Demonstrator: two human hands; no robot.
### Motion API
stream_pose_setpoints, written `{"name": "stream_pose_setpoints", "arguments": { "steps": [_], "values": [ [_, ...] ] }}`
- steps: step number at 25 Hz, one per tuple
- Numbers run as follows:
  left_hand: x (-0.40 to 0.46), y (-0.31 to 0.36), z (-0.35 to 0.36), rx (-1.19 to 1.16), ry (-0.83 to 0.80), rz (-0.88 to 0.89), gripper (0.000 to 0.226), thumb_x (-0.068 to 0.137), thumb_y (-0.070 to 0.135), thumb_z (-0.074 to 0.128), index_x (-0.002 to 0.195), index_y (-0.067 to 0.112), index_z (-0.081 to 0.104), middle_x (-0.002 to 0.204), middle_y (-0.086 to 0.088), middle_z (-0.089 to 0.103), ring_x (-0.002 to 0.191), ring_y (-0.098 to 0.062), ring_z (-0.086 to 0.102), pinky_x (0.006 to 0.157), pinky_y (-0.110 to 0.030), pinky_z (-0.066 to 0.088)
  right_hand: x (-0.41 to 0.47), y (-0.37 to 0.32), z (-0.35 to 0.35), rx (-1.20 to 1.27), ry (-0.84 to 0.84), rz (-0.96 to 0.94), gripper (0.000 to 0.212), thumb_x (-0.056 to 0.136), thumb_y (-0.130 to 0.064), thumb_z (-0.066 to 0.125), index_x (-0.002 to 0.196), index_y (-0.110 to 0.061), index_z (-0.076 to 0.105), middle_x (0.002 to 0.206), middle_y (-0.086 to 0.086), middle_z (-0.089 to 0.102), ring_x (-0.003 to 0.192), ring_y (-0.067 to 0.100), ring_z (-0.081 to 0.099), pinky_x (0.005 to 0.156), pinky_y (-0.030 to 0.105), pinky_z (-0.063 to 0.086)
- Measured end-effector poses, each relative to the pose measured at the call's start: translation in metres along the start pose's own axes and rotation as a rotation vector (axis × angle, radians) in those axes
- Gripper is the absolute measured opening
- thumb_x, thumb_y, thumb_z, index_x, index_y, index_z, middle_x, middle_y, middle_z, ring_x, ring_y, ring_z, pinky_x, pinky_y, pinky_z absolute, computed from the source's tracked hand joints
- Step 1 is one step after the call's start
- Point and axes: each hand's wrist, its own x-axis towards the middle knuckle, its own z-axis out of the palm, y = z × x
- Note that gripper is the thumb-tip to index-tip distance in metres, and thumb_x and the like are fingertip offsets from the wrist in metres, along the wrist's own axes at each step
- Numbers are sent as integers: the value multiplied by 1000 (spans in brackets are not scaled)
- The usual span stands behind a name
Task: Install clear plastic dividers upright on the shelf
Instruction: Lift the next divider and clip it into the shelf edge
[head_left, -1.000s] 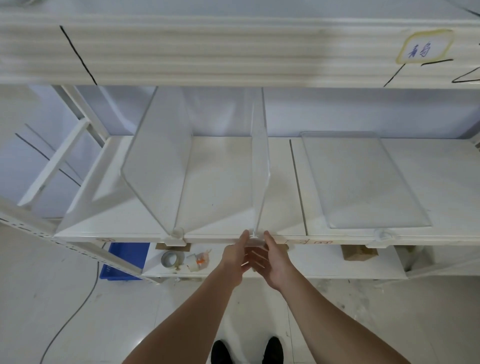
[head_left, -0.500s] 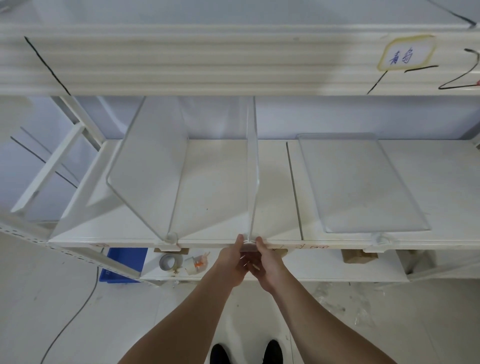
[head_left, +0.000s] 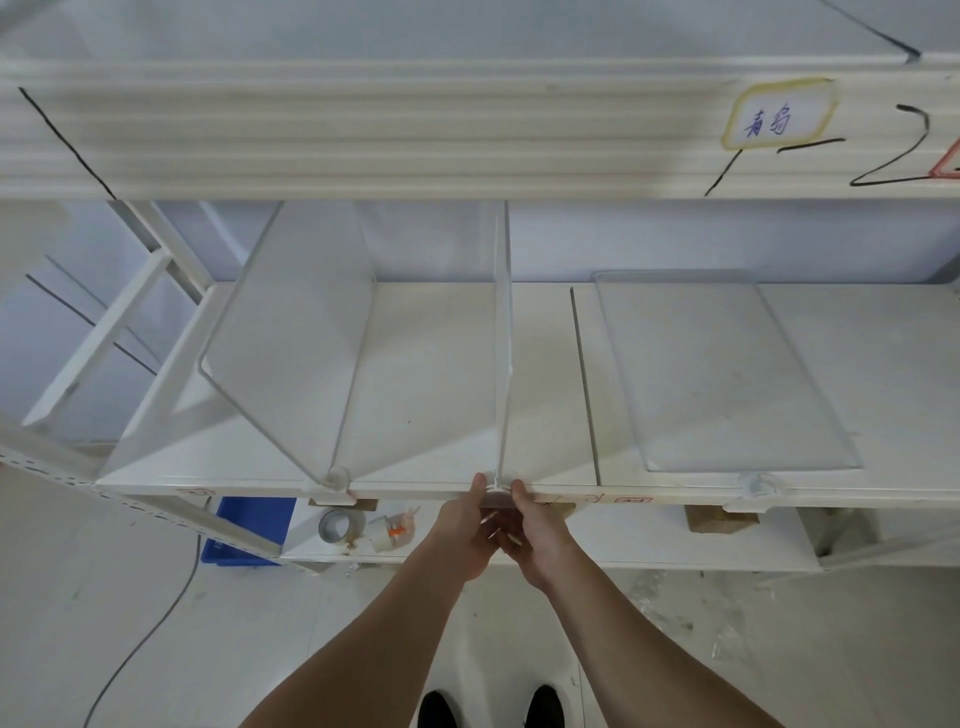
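Note:
A clear plastic divider (head_left: 502, 332) stands upright in the middle of the white shelf (head_left: 436, 395), seen edge-on. Its white clip (head_left: 496, 487) sits on the shelf's front lip. My left hand (head_left: 465, 530) and my right hand (head_left: 535, 535) meet there, thumbs on top either side of the clip, fingers curled under the lip. A second clear divider (head_left: 291, 338) stands upright to the left on its own clip (head_left: 335, 480). A third divider (head_left: 722, 369) lies flat on the right of the shelf, its clip (head_left: 753, 486) at the front edge.
An upper shelf (head_left: 415, 130) with a handwritten label (head_left: 776, 119) overhangs the work area. On the lower shelf lie a tape roll (head_left: 337, 525), a small cup (head_left: 387, 532) and a brown block (head_left: 719, 519). A blue bin (head_left: 254, 525) and a cable (head_left: 150, 634) are on the floor.
The middle divider went from slightly tilted to straight upright. Both hands closed in tighter on its clip at the shelf's front edge. The view shifted slightly.

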Motion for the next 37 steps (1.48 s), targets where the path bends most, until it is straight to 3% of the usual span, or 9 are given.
{"name": "stream_pose_setpoints", "arguments": {
  "steps": [8,12,20,24,28,33,37],
  "values": [
    [2,-13,28,6,-35,-39,44,107,33,51,120,-6,67,95,-20,74,85,-33,67,80,-43,52,-1,-13,-30,6,21,-15,36,100,-32,60,122,-4,66,94,9,70,82,20,65,72,33,54],
    [2,-23,48,44,-44,-45,47,107,34,48,124,-6,66,101,-24,71,77,-32,67,69,-39,51,1,-21,-52,-10,42,-19,38,100,-34,61,120,-4,68,97,9,73,84,20,67,70,32,53],
    [5,-35,64,30,-76,-42,50,108,36,46,125,-7,65,115,-32,70,87,-36,67,78,-42,51,2,-29,-71,6,30,-26,35,100,-32,61,119,-5,70,95,6,73,84,18,67,69,31,52],
    [2,-37,71,15,-48,-48,47,108,35,47,125,-5,65,102,-25,72,85,-35,67,79,-42,51,5,-29,-77,1,21,-32,34,99,-33,61,121,-8,69,107,10,75,93,21,69,70,32,54],
    [2,-39,75,3,-55,-42,48,108,35,46,129,-5,63,113,-30,69,96,-37,63,80,-42,48,5,-31,-81,-21,22,-46,33,100,-34,60,119,-9,70,105,9,74,91,20,68,70,33,53],
    [2,-47,90,10,-84,-60,50,109,36,44,129,-4,64,106,-23,70,85,-31,65,76,-38,48,8,-34,-98,-59,53,-70,38,99,-38,61,115,-5,72,99,10,74,90,21,68,72,34,54],
    [0,-50,98,5,-91,-73,49,108,36,45,128,-5,64,99,-21,72,84,-31,65,79,-40,49,6,-38,-108,-83,28,-97,34,100,-37,59,113,-9,73,108,12,77,97,22,71,74,32,55]
  ]
}}
